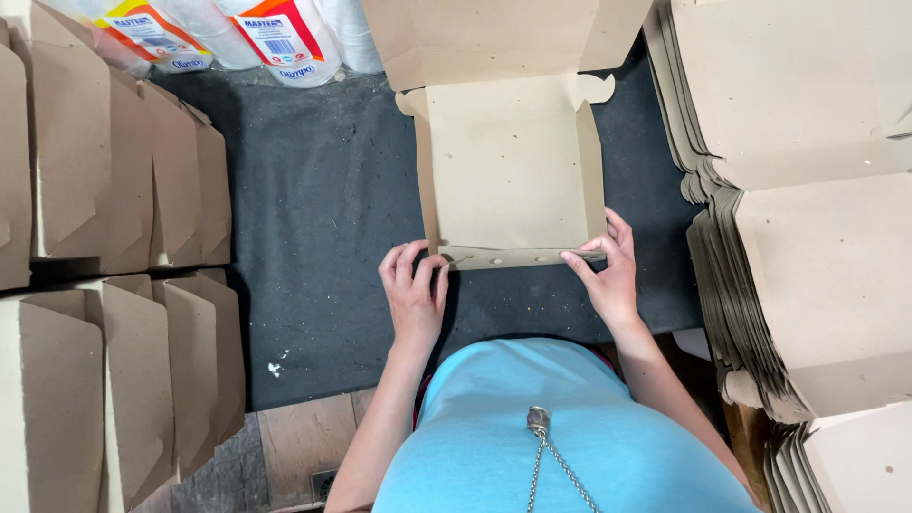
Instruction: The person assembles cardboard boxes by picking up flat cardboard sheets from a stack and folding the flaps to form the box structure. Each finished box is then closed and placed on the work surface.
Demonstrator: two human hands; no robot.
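A worker's left hand [414, 290] and right hand [606, 271] pinched the near flap of a half-folded brown cardboard box [511, 161] lying open on a dark mat [323, 218], with folded boxes [114, 190] stacked left and flat blanks [807, 218] piled right.

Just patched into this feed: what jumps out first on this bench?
A half-folded brown cardboard box lies open at centre on the dark mat, with the left hand and right hand pinching its near wall. Finished boxes stand in rows at left; flat blanks are stacked at right.
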